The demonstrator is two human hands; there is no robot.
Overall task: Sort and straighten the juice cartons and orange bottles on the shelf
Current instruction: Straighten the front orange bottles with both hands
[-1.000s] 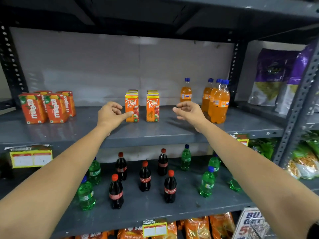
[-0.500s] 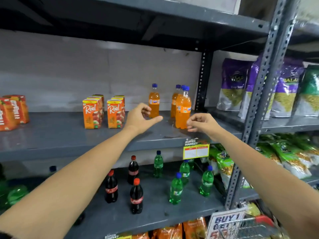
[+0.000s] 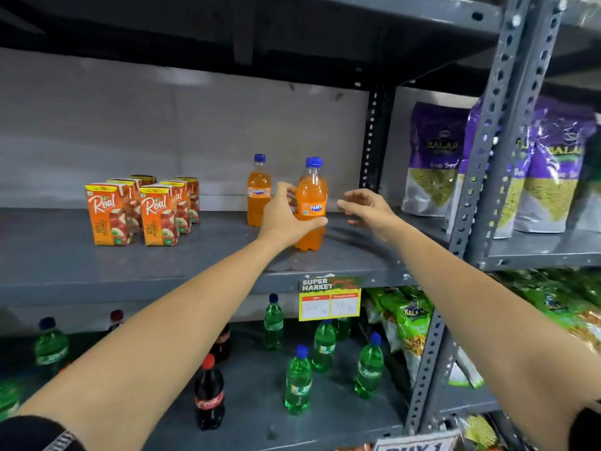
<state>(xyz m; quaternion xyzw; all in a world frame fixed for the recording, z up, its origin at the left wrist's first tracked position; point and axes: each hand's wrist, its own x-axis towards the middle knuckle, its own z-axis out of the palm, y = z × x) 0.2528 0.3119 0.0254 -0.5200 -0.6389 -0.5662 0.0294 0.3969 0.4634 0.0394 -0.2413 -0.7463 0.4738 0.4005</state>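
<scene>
Left hand (image 3: 286, 219) has moved off the juice cartons (image 3: 143, 209), now wraps the front orange bottle (image 3: 310, 206) on the shelf (image 3: 195, 258). Right hand (image 3: 367, 211) open, empty, closing in. Cartons look done; bottles next.

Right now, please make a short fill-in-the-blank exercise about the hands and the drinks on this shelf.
1. The left hand grips an orange bottle with a ____ cap.
2. The right hand is open and holds ____.
3. The juice cartons stand to the ____ of the orange bottles.

Missing words: blue; nothing; left
</scene>
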